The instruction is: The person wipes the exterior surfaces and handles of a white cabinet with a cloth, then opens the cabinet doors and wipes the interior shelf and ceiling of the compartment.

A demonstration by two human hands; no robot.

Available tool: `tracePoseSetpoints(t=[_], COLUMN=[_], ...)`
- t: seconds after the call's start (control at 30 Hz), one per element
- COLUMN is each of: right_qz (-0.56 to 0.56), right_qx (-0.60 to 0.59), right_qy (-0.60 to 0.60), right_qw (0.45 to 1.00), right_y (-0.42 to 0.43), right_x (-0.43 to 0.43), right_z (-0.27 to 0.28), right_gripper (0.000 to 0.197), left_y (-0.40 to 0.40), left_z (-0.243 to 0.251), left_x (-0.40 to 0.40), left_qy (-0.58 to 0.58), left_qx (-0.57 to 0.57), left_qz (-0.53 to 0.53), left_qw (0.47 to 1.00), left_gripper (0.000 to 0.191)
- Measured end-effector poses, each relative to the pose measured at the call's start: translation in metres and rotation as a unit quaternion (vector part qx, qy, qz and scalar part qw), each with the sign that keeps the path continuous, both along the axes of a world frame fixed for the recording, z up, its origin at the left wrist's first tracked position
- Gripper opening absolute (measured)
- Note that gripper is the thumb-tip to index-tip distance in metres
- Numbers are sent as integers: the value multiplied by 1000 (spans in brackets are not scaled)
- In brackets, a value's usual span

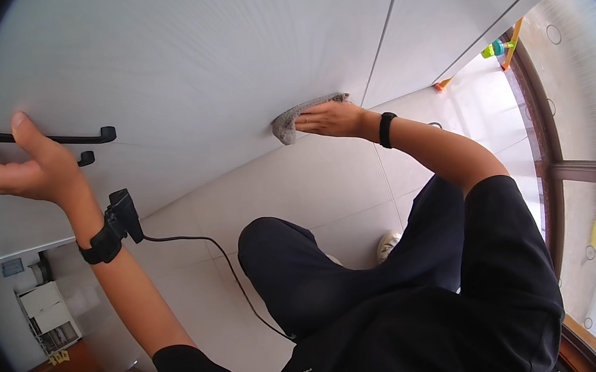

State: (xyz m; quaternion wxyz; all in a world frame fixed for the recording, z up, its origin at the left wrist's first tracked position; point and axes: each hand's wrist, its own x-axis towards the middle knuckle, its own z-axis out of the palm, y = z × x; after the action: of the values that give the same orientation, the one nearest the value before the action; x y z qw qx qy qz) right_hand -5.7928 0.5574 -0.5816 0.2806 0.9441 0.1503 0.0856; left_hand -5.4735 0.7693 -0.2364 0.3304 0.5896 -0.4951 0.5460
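Note:
A large white cabinet door panel (176, 61) fills the upper part of the view. My left hand (30, 163) is at the upper left, its fingers hooked behind a black bar handle (69, 138) with the thumb over its front. A second black handle (86, 158) lies just beside it, partly hidden by that hand. Near the panel's lower edge, right of centre, my right hand (331, 119) presses a grey cloth (285, 126) flat against the white surface. The cloth's folded end sticks out past the fingertips.
Light floor tiles (287, 187) lie below the panel. A cable (229, 261) runs from my left wrist device to my body. A dark-framed glass door (549, 144) stands at the right, with a colourful toy frame (509, 45) near it. White shelving (48, 311) is at the lower left.

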Motion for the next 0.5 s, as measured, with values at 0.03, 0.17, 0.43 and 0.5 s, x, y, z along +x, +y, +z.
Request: tracePoseSetpoints(t=[0.03, 0.17, 0.43, 0.5], right_qz=[1, -20, -19, 8], right_qx=[2, -41, -78, -42], right_qy=[-2, 39, 53, 26], right_qw=[1000, 998, 995, 999], right_y=[0, 4, -3, -4], right_x=[0, -3, -9, -17], right_z=[-14, -77, -102, -50], right_gripper=[49, 53, 52, 51], left_y=[0, -3, -4, -8], left_z=[2, 2, 0, -2], left_x=[-3, -9, -1, -13], left_qy=[9, 17, -74, -25], left_qx=[-5, -44, -5, -41], left_qz=[-4, -69, 8, -48], left_qw=[1000, 996, 997, 998], left_gripper=[62, 61, 57, 56])
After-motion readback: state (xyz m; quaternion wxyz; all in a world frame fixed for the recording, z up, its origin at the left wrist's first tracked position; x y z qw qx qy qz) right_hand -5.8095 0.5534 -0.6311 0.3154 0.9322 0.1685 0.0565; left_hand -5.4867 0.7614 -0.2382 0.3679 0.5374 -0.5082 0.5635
